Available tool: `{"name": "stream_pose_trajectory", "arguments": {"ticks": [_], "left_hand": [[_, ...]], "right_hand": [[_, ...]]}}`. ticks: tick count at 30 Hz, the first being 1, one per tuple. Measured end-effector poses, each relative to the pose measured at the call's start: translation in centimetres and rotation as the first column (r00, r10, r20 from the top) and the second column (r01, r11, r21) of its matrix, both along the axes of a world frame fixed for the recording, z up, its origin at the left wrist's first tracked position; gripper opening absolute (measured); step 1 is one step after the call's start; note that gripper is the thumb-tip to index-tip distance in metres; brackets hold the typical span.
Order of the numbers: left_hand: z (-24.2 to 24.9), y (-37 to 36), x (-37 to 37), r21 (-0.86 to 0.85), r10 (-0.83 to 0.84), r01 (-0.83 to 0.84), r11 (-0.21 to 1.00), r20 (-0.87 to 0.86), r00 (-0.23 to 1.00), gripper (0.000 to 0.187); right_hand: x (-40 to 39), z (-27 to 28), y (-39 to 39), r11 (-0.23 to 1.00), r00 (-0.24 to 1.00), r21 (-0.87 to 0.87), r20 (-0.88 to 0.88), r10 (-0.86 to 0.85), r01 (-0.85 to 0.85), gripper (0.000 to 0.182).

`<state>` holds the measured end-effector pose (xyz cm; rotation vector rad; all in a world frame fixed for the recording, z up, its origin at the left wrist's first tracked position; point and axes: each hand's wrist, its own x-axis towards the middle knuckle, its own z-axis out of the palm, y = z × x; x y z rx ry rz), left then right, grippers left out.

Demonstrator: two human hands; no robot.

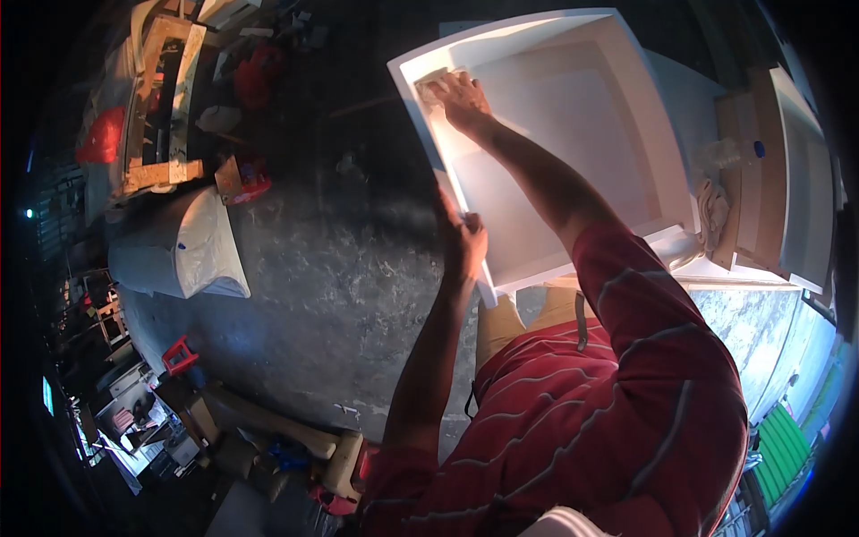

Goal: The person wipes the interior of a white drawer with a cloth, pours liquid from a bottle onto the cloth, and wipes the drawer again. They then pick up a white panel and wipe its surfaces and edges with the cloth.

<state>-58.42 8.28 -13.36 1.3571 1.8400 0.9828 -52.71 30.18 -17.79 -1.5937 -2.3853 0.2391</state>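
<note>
A white open drawer-like box [573,152] is tilted in front of my body. My left hand [467,242] grips its left side wall, thumb over the rim and fingers on the outer face. Inside the box, my right hand [461,98] reaches to the far left corner. Its fingers are bent over a small pale tan pad [431,88], pressing it against the inner wall. The hand partly hides the pad, and I cannot tell what it is made of.
To the right stand another white panelled piece [801,179], a crumpled cloth [712,215] and a clear bottle [716,154]. A wooden frame [165,98], a plastic-wrapped item [183,246] and a red stool [180,356] are at the left, on the dark concrete floor [331,268].
</note>
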Motion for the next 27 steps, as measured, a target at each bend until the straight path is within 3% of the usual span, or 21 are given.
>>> {"name": "stream_pose_trajectory", "arguments": {"ticks": [1, 2, 4, 6, 8, 10, 12, 13, 15, 18, 19, 20, 22, 23, 24, 26, 27], "left_hand": [[0.0, 0.0, -0.1, 0.053, -0.018, 0.02, 0.998, -0.028, 0.999, 0.068], [0.1, 0.2, -0.1, 0.114, -0.036, 0.042, 0.993, -0.055, 0.998, 0.068], [-0.3, 0.4, 0.0, 0.115, -0.044, 0.056, 0.992, -0.11, 0.993, 0.069], [0.0, 0.3, -0.1, 0.119, -0.055, 0.075, 0.99, -0.165, 0.985, 0.069], [0.8, 0.5, 0.2, 0.073, -0.028, 0.033, 0.997, -0.058, 0.998, 0.07], [0.5, 0.5, 0.2, 0.121, -0.029, 0.037, 0.992, -0.067, 0.997, 0.07], [0.4, 0.5, 0.1, 0.166, -0.026, 0.041, 0.985, -0.09, 0.996, 0.07], [0.5, 0.5, 0.2, 0.131, -0.022, 0.033, 0.991, -0.085, 0.996, 0.07], [-0.3, 0.4, 0.2, 0.127, -0.003, 0.018, 0.992, -0.119, 0.993, 0.069], [-1.5, 0.1, -0.1, 0.116, 0.007, 0.007, 0.993, -0.123, 0.992, 0.068], [-1.9, 0.1, -0.3, 0.123, 0.001, 0.016, 0.992, -0.135, 0.991, 0.068], [-1.6, 0.2, -0.5, 0.118, -0.002, 0.02, 0.993, -0.15, 0.989, 0.068], [-0.8, 0.1, -0.5, -0.009, 0.016, -0.017, 1.0, -0.093, 0.996, 0.069], [-2.1, -0.1, -0.9, 0.002, 0.007, -0.006, 1.0, -0.133, 0.991, 0.07], [-1.7, -0.2, -1.1, -0.008, 0.002, -0.003, 1.0, -0.145, 0.989, 0.07], [-0.8, -0.4, -1.2, -0.083, 0.052, -0.045, 0.996, 0.083, 0.995, 0.068], [-0.9, -0.5, -1.4, -0.043, 0.031, -0.027, 0.999, 0.087, 0.996, 0.067]], "right_hand": [[-0.8, 0.4, -0.6, 0.997, 0.993, 0.037, 0.097, 0.062, -0.066, 0.037], [-1.7, 1.0, -1.2, 0.999, 0.986, -0.047, 0.166, 0.021, -0.013, 0.039], [-0.3, -0.1, -2.7, 0.992, 0.995, 0.096, 0.067, 0.078, -0.085, 0.035], [2.0, -0.6, -5.0, 0.975, 0.974, 0.004, -0.055, 0.222, -0.222, 0.031], [5.0, -0.4, -9.1, 0.908, 0.915, -0.118, -0.079, 0.395, -0.402, 0.026], [8.4, -0.5, -13.7, 0.766, 0.802, -0.281, -0.022, 0.597, -0.578, 0.024], [8.8, 4.7, -17.3, 0.634, 0.902, -0.691, -0.064, 0.426, -0.348, 0.024], [9.4, 4.2, -17.1, 0.638, 0.901, -0.685, -0.062, 0.43, -0.351, 0.024], [10.5, 1.9, -16.0, 0.501, 0.6, -0.399, -0.176, 0.78, -0.768, 0.021], [7.5, 0.5, -10.2, 0.768, 0.786, -0.193, -0.261, 0.56, -0.611, 0.024], [6.5, -0.1, -8.0, 0.834, 0.837, -0.096, -0.139, 0.529, -0.543, 0.022], [5.1, -0.7, -5.9, 0.905, 0.879, -0.023, -0.25, 0.406, -0.424, 0.02], [2.6, 0.1, -2.1, 0.955, 0.904, 0.012, -0.32, 0.284, -0.296, 0.024], [1.7, 1.5, -0.7, 0.961, 0.938, -0.083, -0.255, 0.235, -0.263, 0.023], [0.9, 1.0, 0.7, 0.972, 0.941, -0.062, -0.271, 0.203, -0.227, 0.023], [1.1, 0.8, 2.5, 0.958, 0.917, 0.043, -0.279, 0.285, -0.284, 0.025], [1.5, 0.7, 2.9, 0.944, 0.899, 0.063, -0.291, 0.327, -0.323, 0.025]]}}
